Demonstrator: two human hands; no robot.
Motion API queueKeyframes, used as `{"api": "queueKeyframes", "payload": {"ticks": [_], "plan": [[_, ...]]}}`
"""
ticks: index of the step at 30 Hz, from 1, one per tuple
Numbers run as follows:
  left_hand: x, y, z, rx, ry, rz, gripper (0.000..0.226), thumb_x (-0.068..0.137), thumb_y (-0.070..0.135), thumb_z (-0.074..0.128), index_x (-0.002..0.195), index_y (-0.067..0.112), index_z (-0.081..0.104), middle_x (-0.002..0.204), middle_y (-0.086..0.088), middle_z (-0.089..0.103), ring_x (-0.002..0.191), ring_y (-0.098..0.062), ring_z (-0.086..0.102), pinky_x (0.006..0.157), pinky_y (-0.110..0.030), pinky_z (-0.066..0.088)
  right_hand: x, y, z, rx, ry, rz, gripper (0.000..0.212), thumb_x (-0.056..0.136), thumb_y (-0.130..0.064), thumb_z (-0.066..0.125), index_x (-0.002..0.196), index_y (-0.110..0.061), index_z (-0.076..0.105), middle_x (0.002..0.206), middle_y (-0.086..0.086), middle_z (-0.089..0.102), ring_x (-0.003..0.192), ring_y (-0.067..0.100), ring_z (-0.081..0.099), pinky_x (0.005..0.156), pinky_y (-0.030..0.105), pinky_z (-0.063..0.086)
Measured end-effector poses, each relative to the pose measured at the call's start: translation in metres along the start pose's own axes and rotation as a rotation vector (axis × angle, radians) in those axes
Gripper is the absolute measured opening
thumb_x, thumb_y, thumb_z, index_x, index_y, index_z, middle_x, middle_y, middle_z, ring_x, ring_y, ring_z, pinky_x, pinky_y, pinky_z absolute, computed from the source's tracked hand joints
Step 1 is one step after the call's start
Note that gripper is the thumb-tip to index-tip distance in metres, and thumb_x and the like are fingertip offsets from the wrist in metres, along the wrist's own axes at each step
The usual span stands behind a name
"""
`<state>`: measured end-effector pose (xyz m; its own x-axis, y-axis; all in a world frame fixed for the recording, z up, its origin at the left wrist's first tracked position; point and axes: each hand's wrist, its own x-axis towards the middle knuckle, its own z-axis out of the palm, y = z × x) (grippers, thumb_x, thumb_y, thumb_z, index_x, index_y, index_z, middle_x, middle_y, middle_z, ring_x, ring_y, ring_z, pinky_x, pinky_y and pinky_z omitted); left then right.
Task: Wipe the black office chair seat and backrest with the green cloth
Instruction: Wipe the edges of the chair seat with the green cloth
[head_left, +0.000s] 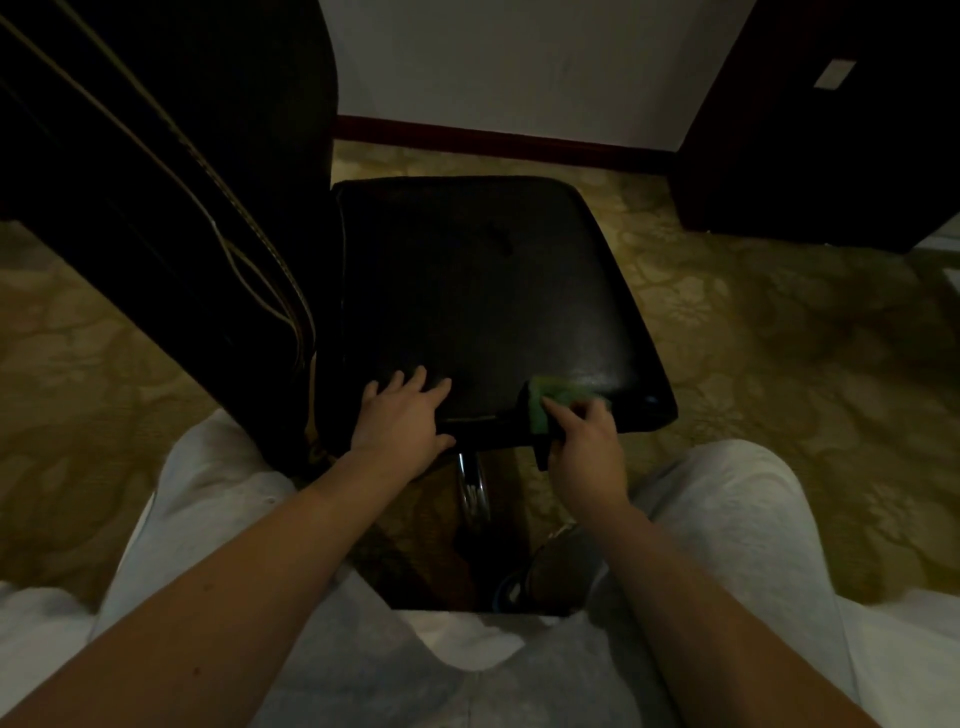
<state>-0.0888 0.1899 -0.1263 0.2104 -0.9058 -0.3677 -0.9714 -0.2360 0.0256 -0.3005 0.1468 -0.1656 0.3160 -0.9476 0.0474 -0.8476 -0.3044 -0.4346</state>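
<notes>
The right hand (584, 447) has its fingers curled over the green cloth (550, 401) and grips it against the near edge of the chair seat (467, 291). The cloth lies directly under and just beyond the fingertips. It is draped over the seat's lip, with 1 part on the top surface and 1 part hanging down the front face. Its outline is blurred, so its folds cannot be made out. Just beyond the cloth, the black upholstery shows a faint sheen towards the seat's near right corner.

To the left of this hand, well apart from it along the same near edge, the left hand (402, 421) rests palm down on the seat. Its fingers are straight and spread, and the thumb hooks over the edge. It touches no part of the cloth.

The seat stretches away beyond both hands, dark and padded, with a shallow crease near its middle. Further left, past the left hand, the backrest (156, 182) rises tall and black, with pale piping lines running down it.

Below and between the 2 hands, the chrome column (472, 493) drops from the underside of the seat. Nearer the person, a shoe (550, 566) shows between light grey trousers (727, 499).

A yellowish patterned carpet (779, 338) surrounds the chair. Beyond the seat it meets a dark red skirting board (493, 137) under a pale wall. Far to the right of the right hand stands dark wooden furniture (831, 130).
</notes>
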Motion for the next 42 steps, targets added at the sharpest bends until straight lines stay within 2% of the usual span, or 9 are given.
{"api": "queueKeyframes", "payload": {"ticks": [5, 7, 10, 13, 20, 28, 33, 39, 42], "plan": [[-0.002, -0.002, 0.001, -0.009, 0.012, 0.019, 0.079, 0.093, 0.057, 0.055, 0.157, 0.035, 0.015, 0.166, -0.004, 0.014, 0.151, -0.028, 0.017, 0.121, -0.050, 0.018, -0.007, -0.021, 0.012, -0.008, -0.130, -0.185, 0.051, 0.089, -0.015, 0.060, 0.138, -0.023, 0.054, 0.123, 0.011, 0.048, 0.110, 0.028, 0.049, 0.093, 0.041, 0.047], [-0.002, -0.006, -0.001, 0.009, 0.002, 0.045, 0.080, 0.093, 0.058, 0.055, 0.157, 0.035, 0.013, 0.166, -0.003, 0.014, 0.151, -0.026, 0.018, 0.121, -0.051, 0.017, -0.007, -0.020, 0.008, 0.001, -0.074, -0.165, 0.052, 0.086, -0.012, 0.062, 0.136, -0.023, 0.056, 0.121, 0.010, 0.050, 0.108, 0.028, 0.050, 0.092, 0.040, 0.048], [-0.002, -0.018, -0.012, 0.047, -0.025, 0.094, 0.079, 0.093, 0.057, 0.056, 0.157, 0.036, 0.014, 0.166, -0.001, 0.016, 0.150, -0.022, 0.020, 0.122, -0.052, 0.012, 0.000, -0.006, -0.002, 0.052, 0.068, -0.015, 0.050, 0.085, -0.007, 0.060, 0.134, -0.017, 0.058, 0.119, 0.012, 0.050, 0.107, 0.029, 0.051, 0.092, 0.040, 0.047], [-0.004, -0.029, -0.019, 0.076, -0.040, 0.098, 0.083, 0.091, 0.059, 0.058, 0.157, 0.033, 0.015, 0.165, -0.002, 0.017, 0.149, -0.023, 0.021, 0.123, -0.049, 0.013, 0.007, 0.007, -0.006, 0.029, 0.105, 0.078, 0.047, 0.086, -0.007, 0.059, 0.133, -0.014, 0.058, 0.119, 0.015, 0.049, 0.105, 0.032, 0.051, 0.091, 0.041, 0.047], [0.000, -0.022, -0.009, 0.112, -0.051, 0.073, 0.091, 0.089, 0.058, 0.062, 0.159, 0.028, 0.012, 0.165, -0.009, 0.015, 0.149, -0.030, 0.022, 0.121, -0.047, 0.022, 0.001, -0.016, 0.011, -0.039, -0.005, -0.043, 0.050, 0.088, -0.011, 0.059, 0.137, -0.018, 0.054, 0.120, 0.014, 0.049, 0.107, 0.031, 0.049, 0.090, 0.040, 0.048], [0.003, -0.023, 0.002, 0.090, -0.003, 0.059, 0.091, 0.087, 0.057, 0.065, 0.158, 0.029, 0.016, 0.164, -0.008, 0.018, 0.148, -0.030, 0.024, 0.118, -0.045, 0.026, 0.000, -0.039, 0.017, -0.033, -0.035, -0.110, 0.048, 0.090, -0.012, 0.057, 0.138, -0.017, 0.054, 0.121, 0.014, 0.048, 0.106, 0.030, 0.049, 0.089, 0.042, 0.048], [0.001, -0.025, 0.003, 0.049, -0.009, 0.057, 0.092, 0.087, 0.057, 0.064, 0.158, 0.030, 0.013, 0.165, -0.007, 0.014, 0.149, -0.030, 0.020, 0.119, -0.046, 0.025, -0.008, -0.047, 0.017, 0.002, -0.078, -0.162, 0.050, 0.091, -0.014, 0.055, 0.141, -0.019, 0.050, 0.127, 0.012, 0.046, 0.112, 0.028, 0.048, 0.093, 0.041, 0.047], [-0.004, -0.027, -0.001, 0.009, -0.054, 0.044, 0.091, 0.090, 0.053, 0.063, 0.159, 0.032, 0.008, 0.167, -0.005, 0.007, 0.152, -0.028, 0.012, 0.122, -0.048, 0.019, 0.001, -0.021, -0.001, 0.042, 0.103, 0.055, 0.051, 0.087, -0.009, 0.060, 0.136, -0.017, 0.054, 0.122, 0.011, 0.047, 0.109, 0.028, 0.050, 0.094, 0.040, 0.048], [-0.003, -0.024, -0.001, 0.013, -0.047, 0.030, 0.091, 0.089, 0.054, 0.064, 0.159, 0.033, 0.009, 0.167, -0.005, 0.008, 0.152, -0.028, 0.013, 0.122, -0.048, 0.020, 0.001, -0.016, 0.001, -0.004, 0.052, 0.068, 0.049, 0.088, -0.011, 0.059, 0.137, -0.016, 0.054, 0.122, 0.013, 0.048, 0.110, 0.031, 0.050, 0.095, 0.042, 0.048]]}}
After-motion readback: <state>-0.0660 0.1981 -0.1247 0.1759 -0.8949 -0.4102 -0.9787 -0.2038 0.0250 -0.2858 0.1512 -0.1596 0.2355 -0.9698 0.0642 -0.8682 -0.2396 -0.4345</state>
